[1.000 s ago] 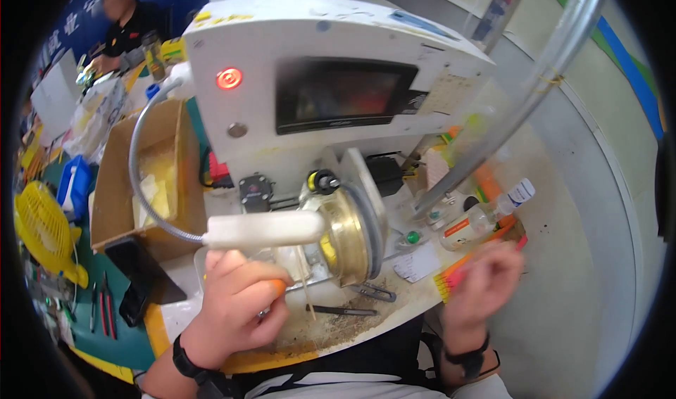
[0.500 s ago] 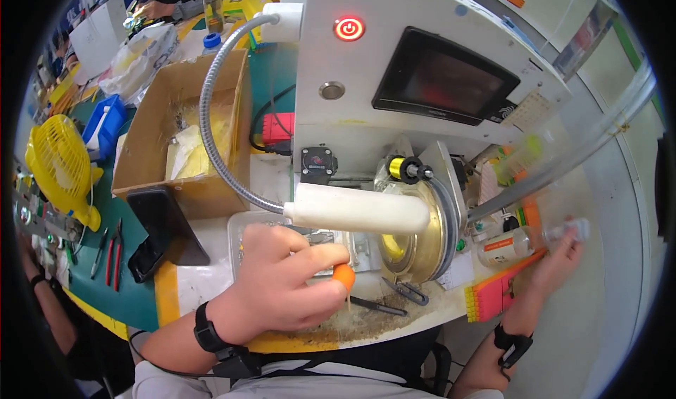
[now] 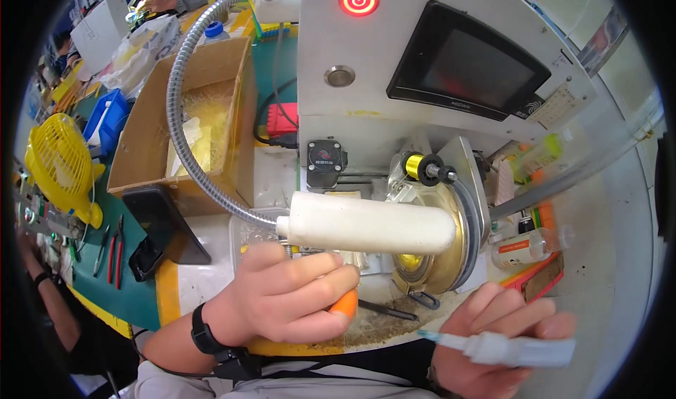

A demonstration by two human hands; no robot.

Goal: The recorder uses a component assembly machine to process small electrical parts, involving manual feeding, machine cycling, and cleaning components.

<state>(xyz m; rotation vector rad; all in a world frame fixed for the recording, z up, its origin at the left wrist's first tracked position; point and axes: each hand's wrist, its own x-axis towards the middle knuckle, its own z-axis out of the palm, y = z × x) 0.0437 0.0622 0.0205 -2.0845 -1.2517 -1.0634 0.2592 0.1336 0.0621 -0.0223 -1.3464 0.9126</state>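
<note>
My left hand (image 3: 282,297) is closed round a small orange piece (image 3: 345,305) with a rounded end; the fingers cover the rest, so I cannot tell its kind. It hovers over the front edge of the bench, before a white tube-shaped lamp (image 3: 373,223) on a bendy metal neck. My right hand (image 3: 479,318) grips a small whitish squeeze bottle (image 3: 521,350). The bottle lies nearly level, its thin teal-tipped nozzle pointing left toward my left hand. Between the hands, apart from both, a dark flat tool (image 3: 389,309) rests on the stained bench top.
Behind the lamp stands a grey machine with a screen (image 3: 468,65), a lit red button (image 3: 359,0) and a brass-coloured wheel (image 3: 422,262). A cardboard box (image 3: 134,156), phone (image 3: 165,223), red pliers (image 3: 115,258) and yellow fan (image 3: 60,170) are left. A clear bottle (image 3: 521,250) lies right.
My right hand has come from the far right toward my body, bringing the squeeze bottle near my left hand. The left hand keeps its hold on the orange piece. The view has shifted slightly.
</note>
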